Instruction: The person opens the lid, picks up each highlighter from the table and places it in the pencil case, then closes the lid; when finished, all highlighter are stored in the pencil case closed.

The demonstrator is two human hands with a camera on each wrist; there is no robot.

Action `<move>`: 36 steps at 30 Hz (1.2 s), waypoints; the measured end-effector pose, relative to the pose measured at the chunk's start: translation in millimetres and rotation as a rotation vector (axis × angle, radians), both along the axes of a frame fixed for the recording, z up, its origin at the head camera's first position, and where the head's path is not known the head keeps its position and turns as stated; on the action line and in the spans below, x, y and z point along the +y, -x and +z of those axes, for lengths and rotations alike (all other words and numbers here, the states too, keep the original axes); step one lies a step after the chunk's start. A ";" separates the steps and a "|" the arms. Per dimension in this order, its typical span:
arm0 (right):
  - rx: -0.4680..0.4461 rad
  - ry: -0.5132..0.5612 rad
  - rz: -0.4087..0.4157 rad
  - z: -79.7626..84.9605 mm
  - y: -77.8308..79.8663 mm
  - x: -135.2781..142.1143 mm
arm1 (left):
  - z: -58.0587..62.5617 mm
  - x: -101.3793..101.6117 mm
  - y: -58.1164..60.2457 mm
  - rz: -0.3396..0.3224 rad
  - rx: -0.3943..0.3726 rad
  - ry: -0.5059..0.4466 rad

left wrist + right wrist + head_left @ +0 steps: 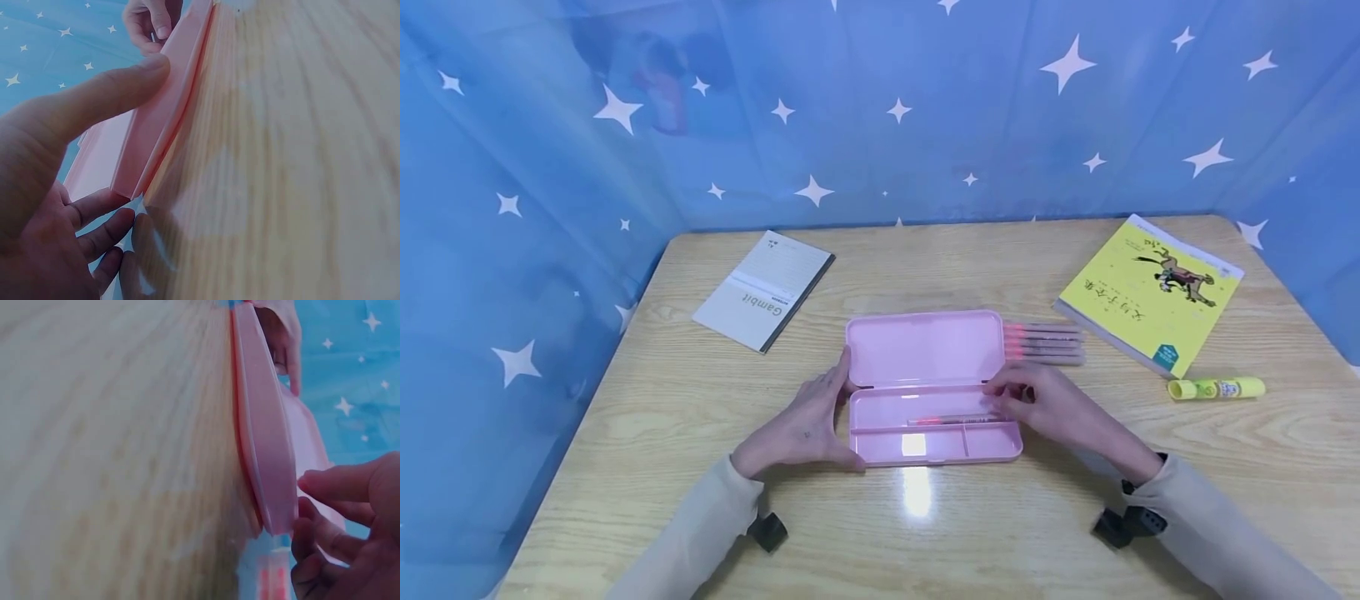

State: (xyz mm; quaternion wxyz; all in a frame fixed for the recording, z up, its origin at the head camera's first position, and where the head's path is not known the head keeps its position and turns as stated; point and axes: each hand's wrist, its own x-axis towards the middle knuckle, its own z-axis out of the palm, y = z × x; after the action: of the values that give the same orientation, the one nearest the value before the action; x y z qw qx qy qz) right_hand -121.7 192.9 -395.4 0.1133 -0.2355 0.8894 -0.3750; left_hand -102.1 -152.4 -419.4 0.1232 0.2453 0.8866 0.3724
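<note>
A pink pencil case (925, 348) lies unfolded, its lid toward the back. My left hand (808, 417) holds the case's left end, thumb along the front wall and fingers at the side; the left wrist view shows this thumb (140, 81) on the pink wall. One slim pen (955, 420), pink at its left end, lies in the long rear compartment. Over the pen's right end is my right hand (1045, 400), fingers loosely bent at the case's right end. In the right wrist view, its thumb and finger tips are apart at the rim, with nothing showing between them.
Several similar pens (1045, 343) lie in a row right of the lid. Farther right are a yellow book (1150, 292) and a yellow glue stick (1217, 388). A grey notebook (765, 287) lies back left. A blue star-patterned curtain (880, 108) hangs behind the table.
</note>
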 end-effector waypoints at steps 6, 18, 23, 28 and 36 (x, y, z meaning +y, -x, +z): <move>0.120 0.041 0.018 4.2 7.9 12.2 | -1.2 -0.4 0.8 -0.008 0.003 -0.005; 0.200 0.060 -0.037 19.4 15.2 35.4 | -2.8 1.9 -1.9 0.005 -0.022 0.013; 0.088 0.030 -0.118 23.0 21.3 53.7 | -2.9 2.4 -1.1 0.001 -0.018 0.004; -0.029 0.013 -0.246 23.2 29.5 77.9 | -2.3 2.5 -0.7 0.000 -0.022 0.013; -0.030 -0.030 -0.283 15.0 38.8 93.4 | -0.5 1.7 -1.7 0.011 -0.031 0.028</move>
State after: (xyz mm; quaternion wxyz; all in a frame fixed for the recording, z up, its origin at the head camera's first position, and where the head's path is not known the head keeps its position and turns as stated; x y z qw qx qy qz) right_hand -160.4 286.3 -380.4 0.0758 -0.1002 0.9175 -0.3773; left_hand -100.4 -150.8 -419.9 0.1383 0.2330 0.8909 0.3644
